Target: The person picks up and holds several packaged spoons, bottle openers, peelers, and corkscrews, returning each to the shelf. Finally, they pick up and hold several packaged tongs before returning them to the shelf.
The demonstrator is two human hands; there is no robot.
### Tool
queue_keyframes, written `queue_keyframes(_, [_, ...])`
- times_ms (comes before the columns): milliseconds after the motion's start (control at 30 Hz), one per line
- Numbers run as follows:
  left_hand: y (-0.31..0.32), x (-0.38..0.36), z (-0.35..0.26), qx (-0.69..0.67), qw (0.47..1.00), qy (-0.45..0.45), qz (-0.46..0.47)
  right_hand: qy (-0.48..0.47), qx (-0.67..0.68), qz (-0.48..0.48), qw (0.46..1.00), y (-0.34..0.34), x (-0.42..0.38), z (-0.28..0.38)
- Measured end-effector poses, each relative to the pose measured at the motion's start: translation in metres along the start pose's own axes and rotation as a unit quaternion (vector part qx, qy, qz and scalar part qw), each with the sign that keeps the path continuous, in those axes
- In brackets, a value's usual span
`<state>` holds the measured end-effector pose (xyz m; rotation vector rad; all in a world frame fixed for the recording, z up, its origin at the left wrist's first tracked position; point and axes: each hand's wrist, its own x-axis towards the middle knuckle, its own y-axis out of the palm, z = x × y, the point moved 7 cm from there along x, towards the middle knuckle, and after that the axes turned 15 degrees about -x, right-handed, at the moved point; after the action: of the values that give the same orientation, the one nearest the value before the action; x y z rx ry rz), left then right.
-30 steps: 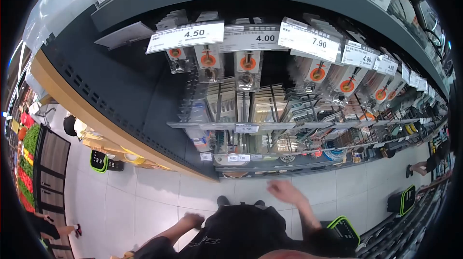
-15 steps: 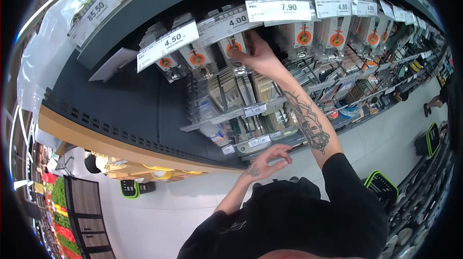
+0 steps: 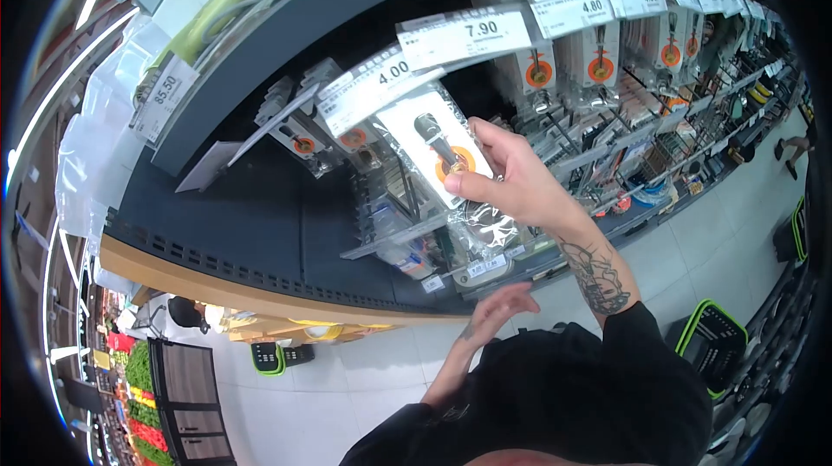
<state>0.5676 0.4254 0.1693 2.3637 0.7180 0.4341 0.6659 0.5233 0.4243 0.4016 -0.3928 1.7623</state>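
Note:
My right hand grips a white card package with an orange circle and a dark-handled item under clear plastic. The thumb lies across its front near the orange circle. The package is tilted, its upper end just below the 4.00 price tag. Similar packages hang from the rack to the right, and a few more hang at the left. My left hand is held low in front of my body, fingers apart, with nothing in it.
A dark shelf with a wooden edge stands at the left. Shopping baskets with green rims are on the floor. A person's leg shows at the far right.
My right hand has drawn one package outward and down from the hanging row, showing its front. The view has shifted, and my left hand remains low and open.

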Motion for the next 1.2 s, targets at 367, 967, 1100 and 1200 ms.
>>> queue_keyframes(367, [0.002,0.030,-0.025,-0.252,0.960,0.078,-0.094,0.182,0.008,-0.099,0.978,-0.004,-0.139,-0.101])
queue_keyframes(967, [0.010,0.048,-0.033,-0.121,0.955,0.132,-0.238,0.157,-0.007,-0.305,0.939,-0.059,-0.178,-0.113])
queue_keyframes(1100, [0.000,0.041,-0.038,-0.067,0.942,0.153,-0.290,0.136,0.067,-0.289,0.945,-0.058,-0.175,-0.106])
queue_keyframes(1200, [0.001,0.042,-0.041,-0.034,0.941,0.166,-0.291,0.107,0.022,-0.292,0.950,-0.043,-0.170,-0.109])
